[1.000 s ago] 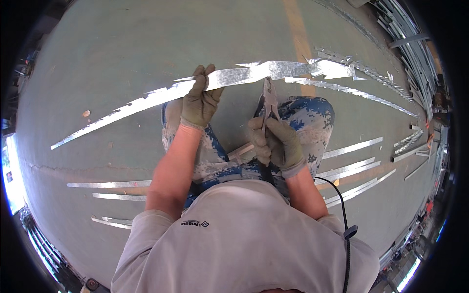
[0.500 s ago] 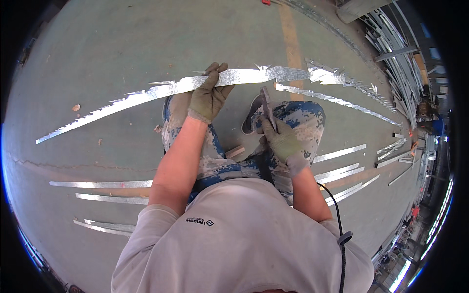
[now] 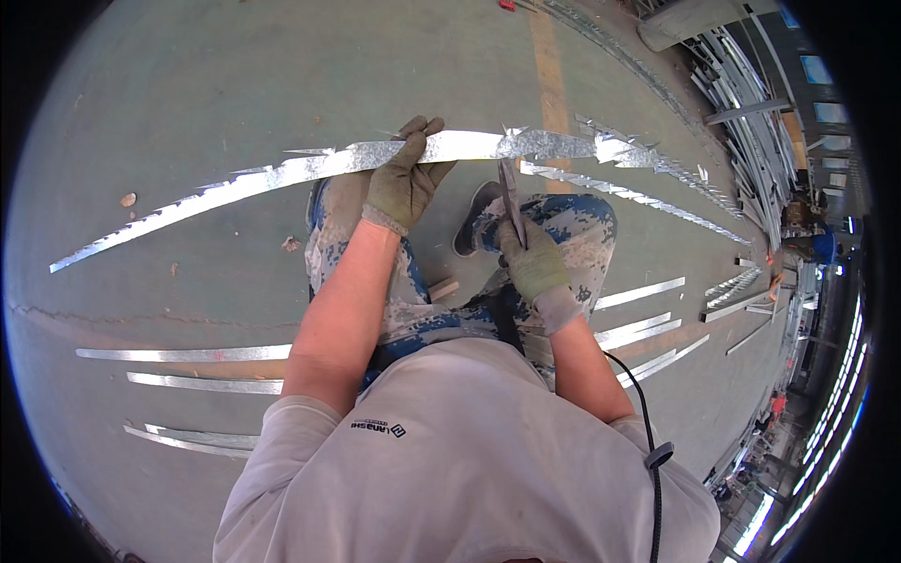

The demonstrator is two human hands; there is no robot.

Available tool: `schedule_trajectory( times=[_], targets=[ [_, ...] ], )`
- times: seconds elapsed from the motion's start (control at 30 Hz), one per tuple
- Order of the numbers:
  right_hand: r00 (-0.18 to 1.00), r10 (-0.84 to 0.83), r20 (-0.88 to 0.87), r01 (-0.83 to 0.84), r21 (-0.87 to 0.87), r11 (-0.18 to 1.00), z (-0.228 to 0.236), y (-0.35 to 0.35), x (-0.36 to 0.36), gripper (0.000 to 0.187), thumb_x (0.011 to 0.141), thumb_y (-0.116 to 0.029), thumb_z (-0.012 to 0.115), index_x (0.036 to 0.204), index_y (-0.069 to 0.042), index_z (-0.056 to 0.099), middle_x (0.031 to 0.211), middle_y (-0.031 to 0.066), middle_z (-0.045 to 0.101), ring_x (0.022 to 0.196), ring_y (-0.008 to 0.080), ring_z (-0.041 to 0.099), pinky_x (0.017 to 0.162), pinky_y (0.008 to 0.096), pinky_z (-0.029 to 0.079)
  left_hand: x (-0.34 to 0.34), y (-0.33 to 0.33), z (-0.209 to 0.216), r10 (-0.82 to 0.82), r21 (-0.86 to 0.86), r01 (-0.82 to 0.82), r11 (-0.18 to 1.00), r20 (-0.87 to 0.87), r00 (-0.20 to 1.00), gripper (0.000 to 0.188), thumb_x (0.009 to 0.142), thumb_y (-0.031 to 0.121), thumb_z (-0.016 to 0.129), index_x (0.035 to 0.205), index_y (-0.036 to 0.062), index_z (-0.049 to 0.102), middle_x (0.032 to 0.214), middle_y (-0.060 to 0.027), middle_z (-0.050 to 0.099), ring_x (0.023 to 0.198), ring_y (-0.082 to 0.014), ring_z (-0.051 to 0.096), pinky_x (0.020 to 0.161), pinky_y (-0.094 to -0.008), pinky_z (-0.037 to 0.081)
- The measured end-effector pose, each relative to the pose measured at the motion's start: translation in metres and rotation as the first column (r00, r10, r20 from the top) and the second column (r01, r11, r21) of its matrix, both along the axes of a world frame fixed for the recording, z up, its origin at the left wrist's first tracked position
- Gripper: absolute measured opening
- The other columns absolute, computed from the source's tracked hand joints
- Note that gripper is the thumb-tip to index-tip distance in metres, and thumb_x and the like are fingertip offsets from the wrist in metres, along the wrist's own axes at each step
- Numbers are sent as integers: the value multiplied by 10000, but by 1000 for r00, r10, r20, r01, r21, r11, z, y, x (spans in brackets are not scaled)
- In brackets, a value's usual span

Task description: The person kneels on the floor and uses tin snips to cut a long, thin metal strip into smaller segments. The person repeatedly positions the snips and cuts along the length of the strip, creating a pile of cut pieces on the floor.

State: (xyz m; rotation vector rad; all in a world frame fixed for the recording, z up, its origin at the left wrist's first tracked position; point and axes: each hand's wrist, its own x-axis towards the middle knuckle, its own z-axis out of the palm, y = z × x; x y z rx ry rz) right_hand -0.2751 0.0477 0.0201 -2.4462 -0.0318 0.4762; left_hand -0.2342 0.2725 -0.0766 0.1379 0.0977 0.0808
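Observation:
A long, shiny galvanized metal strip with pointed, bent-out teeth along its edge stretches across in front of me. My gloved left hand grips it near the middle, thumb on the near face and fingers behind. My gloved right hand is closed round a long dark metal hand tool, whose exact kind I cannot make out. The tool's tip is at the strip's lower edge, to the right of my left hand, beneath an upright tooth. Whether the tip grips the metal cannot be seen.
A second toothed strip lies on the right. Plain strips lie on the floor left and more strips right of my legs. Metal lengths are piled at the far right. A black cable runs down my right side.
My right hand has raised the tool, bringing its tip up to the strip's lower edge. My left hand keeps its hold on the strip. The whole view has shifted slightly.

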Motion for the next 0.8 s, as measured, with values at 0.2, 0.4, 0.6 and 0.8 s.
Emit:
schedule_trajectory(
  times=[0.2, 0.4, 0.6, 0.8],
  targets=[
    [997, -52, -65, 55, 49, 997, -1, 4, 5, 411, 1056, -400, 598, 1106, 0, 676, 778, 65, 654, 657, 151, 615, 607, 330, 495, 0, 0, 0, 4, 8, -4, 1000, -8, 1000, 246, 1053, 89, 582, 1296, 53, 571, 1355, -153, 652, 1215, -289, 672, 1047, -485, 608],
    [932, -183, -312, 256, 212, 943, 25, 23, 2, 399, 1049, -414, 623, 1080, -20, 675, 785, 33, 663, 604, 117, 599, 536, 290, 475, 0, 0, -1, -1, 19, 1, 1000, -7, 1000, 264, 1049, 95, 593, 1309, 56, 590, 1366, -154, 647, 1219, -291, 669, 1048, -494, 604],
    [872, -178, -456, 348, 322, 880, 37, 16, 5, 329, 1041, -380, 649, 1045, -52, 677, 767, 14, 646, 570, 90, 577, 476, 261, 451, 0, 1, 0, 11, 23, -12, 1000, 26, 1000, 261, 1045, 96, 599, 1301, 59, 631, 1373, -157, 652, 1237, -299, 661, 1056, -502, 594],
    [797, -78, -599, 398, 424, 813, 48, 6, 8, 281, 1051, -309, 638, 1064, -32, 682, 793, 44, 673, 550, 107, 596, 450, 267, 451, -3, 3, 2, 5, -3, -5, 1000, 43, 999, 260, 1045, 90, 595, 1299, 66, 644, 1355, -154, 668, 1254, -280, 655, 1070, -505, 584]
  ],
)
